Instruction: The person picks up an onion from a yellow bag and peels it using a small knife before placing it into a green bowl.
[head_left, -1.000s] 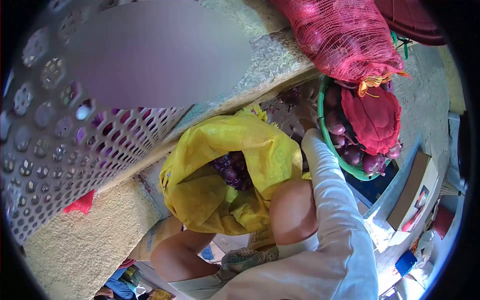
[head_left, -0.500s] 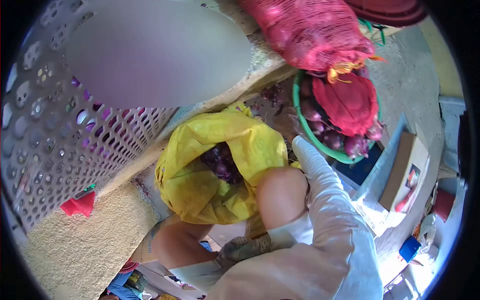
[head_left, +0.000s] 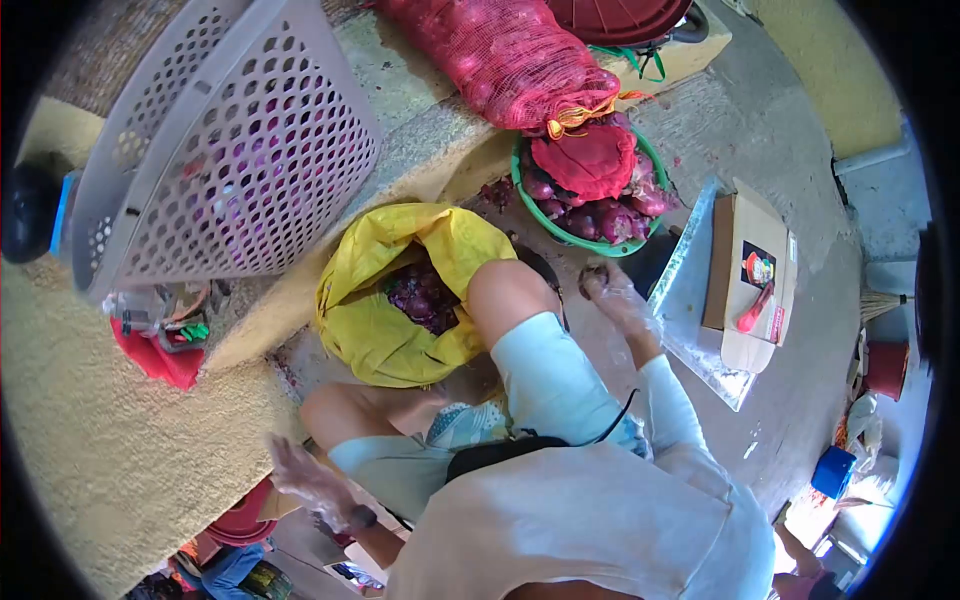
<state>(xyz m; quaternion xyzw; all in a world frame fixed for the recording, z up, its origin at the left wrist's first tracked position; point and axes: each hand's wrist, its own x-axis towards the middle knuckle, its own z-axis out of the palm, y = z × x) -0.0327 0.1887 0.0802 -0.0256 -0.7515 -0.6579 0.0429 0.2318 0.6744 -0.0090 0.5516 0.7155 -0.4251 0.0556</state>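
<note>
The person is sitting low beside a yellow sack (head_left: 400,300), and everything here is placed from that sack. The right hand (head_left: 612,292), in a thin clear glove, is reaching out to the sack's right, past the bare knee, and its fingers are curling around a small dark round thing (head_left: 590,281), likely an onion, though glare and the glove are making it hard to be sure. The left hand (head_left: 312,485), also gloved, is hanging well below the sack by the person's hip; it is blurred, and something small and dark (head_left: 362,517) is showing at its fingertips, but whether the hand is gripping it or merely lying beside it cannot be told.

The sack's mouth is gaping open, showing purple onions (head_left: 420,295) inside; the knee is covering its right edge. Up and to the right of the sack, a green basin (head_left: 560,232) is holding more purple onions, half hidden under a crumpled red net (head_left: 585,160). Above that, a full red mesh sack (head_left: 490,55) is lying on the concrete ledge, its top cut off by the frame. To the sack's upper left, a grey perforated basket (head_left: 230,150) is tilting on the ledge, purple showing faintly through its holes. Far right of the sack, a cardboard box (head_left: 750,275) is resting on a metal sheet.
</note>
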